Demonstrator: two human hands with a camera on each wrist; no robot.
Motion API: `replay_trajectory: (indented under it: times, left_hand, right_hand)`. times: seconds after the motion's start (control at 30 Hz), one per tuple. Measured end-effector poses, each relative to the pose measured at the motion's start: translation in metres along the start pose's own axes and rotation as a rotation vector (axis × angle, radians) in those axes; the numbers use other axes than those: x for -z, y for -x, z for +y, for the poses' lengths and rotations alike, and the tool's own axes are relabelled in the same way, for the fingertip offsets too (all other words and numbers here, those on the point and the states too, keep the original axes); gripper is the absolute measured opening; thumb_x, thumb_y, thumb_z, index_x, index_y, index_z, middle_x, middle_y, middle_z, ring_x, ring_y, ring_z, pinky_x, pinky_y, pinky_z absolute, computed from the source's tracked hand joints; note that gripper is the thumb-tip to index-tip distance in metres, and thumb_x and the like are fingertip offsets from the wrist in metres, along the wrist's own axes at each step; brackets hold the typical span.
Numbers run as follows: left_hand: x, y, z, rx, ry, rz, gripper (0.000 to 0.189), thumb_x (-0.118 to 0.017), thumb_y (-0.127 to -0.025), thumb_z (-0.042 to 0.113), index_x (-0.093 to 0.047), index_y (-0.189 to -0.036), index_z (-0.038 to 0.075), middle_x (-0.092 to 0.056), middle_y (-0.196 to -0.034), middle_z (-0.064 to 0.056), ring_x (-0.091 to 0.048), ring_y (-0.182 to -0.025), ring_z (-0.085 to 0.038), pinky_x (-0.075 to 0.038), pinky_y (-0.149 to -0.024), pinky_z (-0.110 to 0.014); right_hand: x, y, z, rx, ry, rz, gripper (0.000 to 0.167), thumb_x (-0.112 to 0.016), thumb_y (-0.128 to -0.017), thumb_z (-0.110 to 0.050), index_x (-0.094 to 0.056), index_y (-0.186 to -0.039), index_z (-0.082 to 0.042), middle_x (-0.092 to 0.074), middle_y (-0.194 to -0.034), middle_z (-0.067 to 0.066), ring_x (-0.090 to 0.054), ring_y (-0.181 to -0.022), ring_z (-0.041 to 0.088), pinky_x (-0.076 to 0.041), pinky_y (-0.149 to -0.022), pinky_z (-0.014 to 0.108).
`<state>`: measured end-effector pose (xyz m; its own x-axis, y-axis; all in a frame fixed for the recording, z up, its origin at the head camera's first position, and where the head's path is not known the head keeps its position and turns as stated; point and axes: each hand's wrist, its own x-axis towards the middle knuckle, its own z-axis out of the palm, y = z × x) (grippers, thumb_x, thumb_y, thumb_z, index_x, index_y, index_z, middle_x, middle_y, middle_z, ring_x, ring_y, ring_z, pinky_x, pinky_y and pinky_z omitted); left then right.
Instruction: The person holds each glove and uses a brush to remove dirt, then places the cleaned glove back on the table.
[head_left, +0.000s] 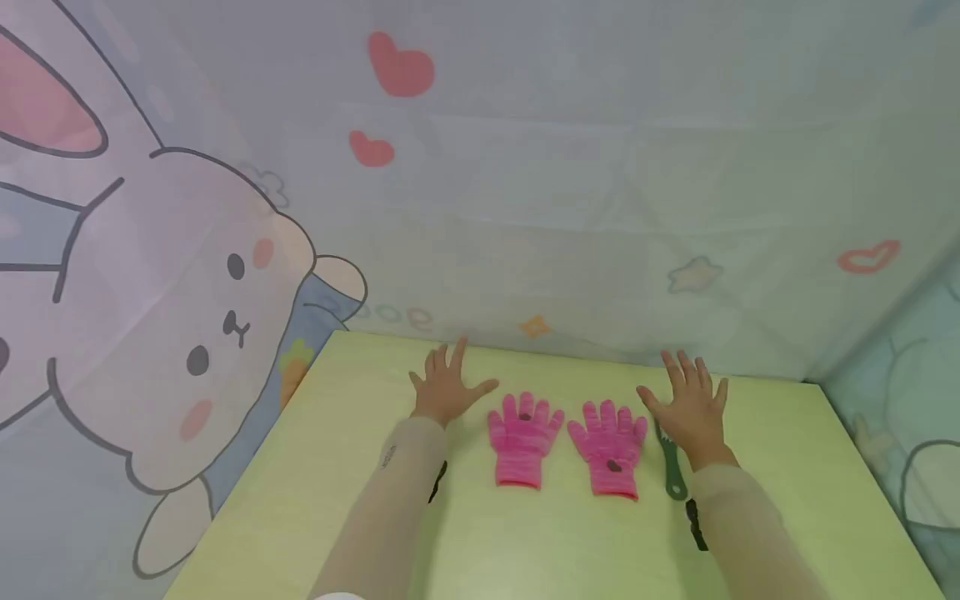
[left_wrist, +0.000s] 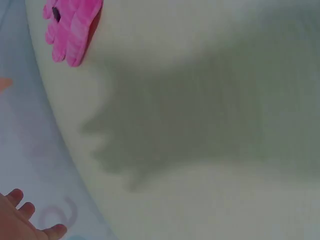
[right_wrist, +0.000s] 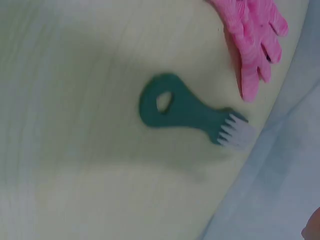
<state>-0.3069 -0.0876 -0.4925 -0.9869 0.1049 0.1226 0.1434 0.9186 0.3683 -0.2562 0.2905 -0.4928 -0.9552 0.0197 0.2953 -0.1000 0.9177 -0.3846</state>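
In the head view two pink knit gloves, the left one and the right one, lie flat side by side, fingers pointing away. Each bears a dark spot. To their left my left hand is held with fingers spread, holding nothing. My right hand, fingers also spread, partly covers a green-handled brush. The right wrist view shows this brush lying on the table, with a holed handle and pale bristles. Only some fingers of the left hand show in the left wrist view, above its shadow.
A pale yellow-green table lies under everything. Behind it hangs a printed cloth with hearts, and a large rabbit is drawn on its left side. Black pieces sit by the sleeves at the wrists.
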Motion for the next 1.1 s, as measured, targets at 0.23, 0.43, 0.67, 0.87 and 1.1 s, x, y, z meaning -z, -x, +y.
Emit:
replay_trajectory:
  times: [0.23, 0.43, 0.67, 0.87, 1.1]
  left_hand:
    - [-0.038, 0.030, -0.012, 0.102, 0.169, -0.022, 0.084, -0.055, -0.080, 0.064, -0.034, -0.141, 0.012, -0.041, -0.132, -0.020, -0.036, -0.121, -0.038, -0.036, -0.090, -0.058]
    - [-0.056, 0.045, -0.011, 0.195, 0.291, -0.029, 0.059, -0.059, -0.087, 0.044, -0.045, -0.130, 0.005, -0.044, -0.125, -0.021, -0.042, -0.112, -0.036, -0.043, -0.087, -0.052]
    - [-0.071, 0.049, 0.005, 0.311, 0.389, -0.031, 0.053, -0.059, -0.087, 0.041, -0.052, -0.125, 0.005, -0.048, -0.114, -0.019, -0.045, -0.103, -0.032, -0.043, -0.085, -0.048]
    - [-0.087, 0.045, 0.025, 0.367, 0.318, -0.033, 0.063, -0.058, -0.081, 0.056, -0.055, -0.121, 0.008, -0.049, -0.109, -0.017, -0.045, -0.100, -0.033, -0.037, -0.086, -0.053]
    - [-0.090, 0.045, 0.041, 0.455, 0.294, -0.060, 0.084, -0.064, -0.069, 0.066, -0.047, -0.130, 0.011, -0.047, -0.113, -0.017, -0.044, -0.103, -0.034, -0.037, -0.086, -0.054]
  right_hand:
    - [-0.029, 0.033, -0.002, -0.087, -0.116, 0.020, 0.061, -0.048, -0.092, -0.045, -0.037, -0.138, -0.006, -0.035, -0.139, 0.023, -0.031, -0.123, 0.047, -0.023, -0.091, 0.068]
    - [-0.041, 0.059, 0.003, -0.206, -0.127, -0.001, 0.045, -0.051, -0.092, -0.025, -0.045, -0.130, -0.002, -0.040, -0.130, 0.027, -0.036, -0.115, 0.048, -0.031, -0.085, 0.064]
    - [-0.045, 0.067, 0.013, -0.364, -0.115, -0.053, 0.044, -0.051, -0.091, -0.023, -0.045, -0.127, 0.001, -0.038, -0.123, 0.032, -0.038, -0.108, 0.047, -0.036, -0.080, 0.060]
    - [-0.046, 0.065, 0.020, -0.525, -0.189, -0.035, 0.064, -0.057, -0.088, -0.033, -0.033, -0.131, 0.010, -0.037, -0.118, 0.036, -0.036, -0.105, 0.052, -0.037, -0.079, 0.063]
    - [-0.045, 0.063, 0.019, -0.622, -0.251, -0.093, 0.071, -0.061, -0.085, -0.041, -0.037, -0.124, 0.014, -0.037, -0.113, 0.038, -0.037, -0.103, 0.053, -0.038, -0.081, 0.061]
